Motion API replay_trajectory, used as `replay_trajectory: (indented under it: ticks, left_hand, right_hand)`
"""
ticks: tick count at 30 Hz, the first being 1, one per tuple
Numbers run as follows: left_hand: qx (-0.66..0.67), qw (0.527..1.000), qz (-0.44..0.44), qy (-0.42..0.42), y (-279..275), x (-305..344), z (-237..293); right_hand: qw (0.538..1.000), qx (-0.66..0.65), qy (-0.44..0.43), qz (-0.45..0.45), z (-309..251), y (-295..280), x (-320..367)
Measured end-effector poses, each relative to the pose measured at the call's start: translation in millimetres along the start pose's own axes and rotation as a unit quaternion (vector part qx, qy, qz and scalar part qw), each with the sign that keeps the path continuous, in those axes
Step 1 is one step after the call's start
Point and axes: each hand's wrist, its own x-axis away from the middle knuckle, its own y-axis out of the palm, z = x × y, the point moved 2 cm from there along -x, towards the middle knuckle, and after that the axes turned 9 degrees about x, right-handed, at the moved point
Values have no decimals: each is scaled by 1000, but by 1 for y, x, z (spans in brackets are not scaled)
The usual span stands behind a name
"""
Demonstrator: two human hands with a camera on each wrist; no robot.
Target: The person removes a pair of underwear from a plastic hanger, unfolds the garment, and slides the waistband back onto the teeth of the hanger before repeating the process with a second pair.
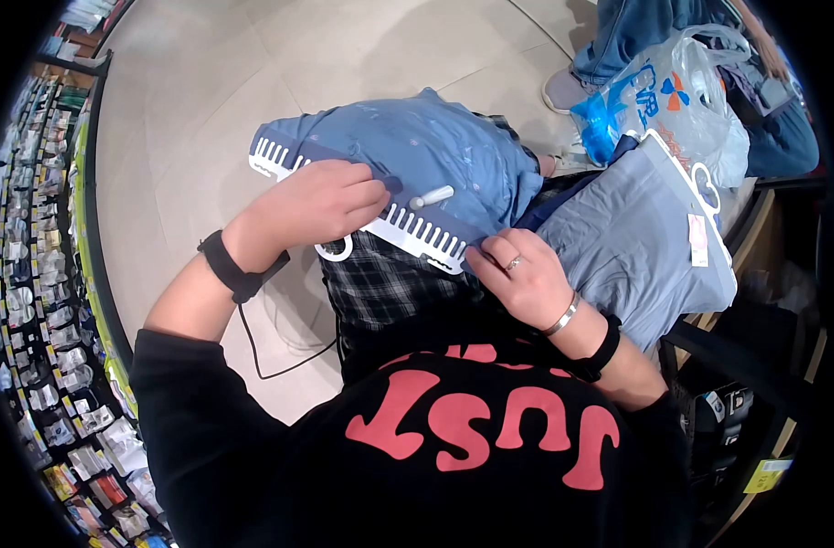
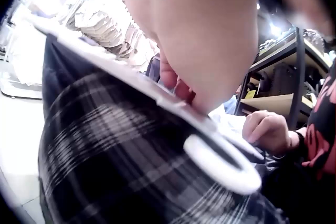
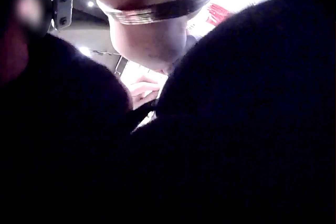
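A light blue folded garment (image 1: 408, 137) lies across the person's lap in the head view. Along its near edge runs a white toothed plastic hanger (image 1: 415, 243), its hook pointing back toward the body. The left hand (image 1: 330, 203) curls its fingers over the hanger's middle, above the hook. At the hanger's right end, the right hand (image 1: 525, 274) pinches the corner between thumb and fingers. A small white tag (image 1: 432, 196) sits on the fabric between the hands. In the left wrist view, the white hook (image 2: 223, 166) hangs over dark plaid cloth (image 2: 105, 134). Dark cloth fills most of the right wrist view.
A grey garment on another hanger (image 1: 636, 237), with a pink-and-white tag, lies to the right. Beyond it, a clear plastic bag (image 1: 691, 100) stands by a second person's legs (image 1: 636, 36). Packed shelves (image 1: 52, 320) line the left; a dark rack (image 1: 737, 365) stands at right.
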Motion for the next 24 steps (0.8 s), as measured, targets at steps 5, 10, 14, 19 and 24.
replay_trajectory:
  ticks: [5,10,14,19,24]
  left_hand:
    - [-10,996,84,-8,19,12,0]
    - [-36,986,152,-59,21,3,-8]
    - [-39,982,153,-101,23,-5,-12]
    - [-31,987,124,-95,24,-4,-10]
    - [-37,990,116,-75,27,-3,-9]
  right_hand:
    - [996,-43,63,-48,-4,8,4]
    - [990,-60,125,-20,16,13,-2]
    - [996,32,83,-16,30,10,-12]
    - [997,54,37,-33,24,7,-8]
    - [998,46,6,-36,16,6,-2]
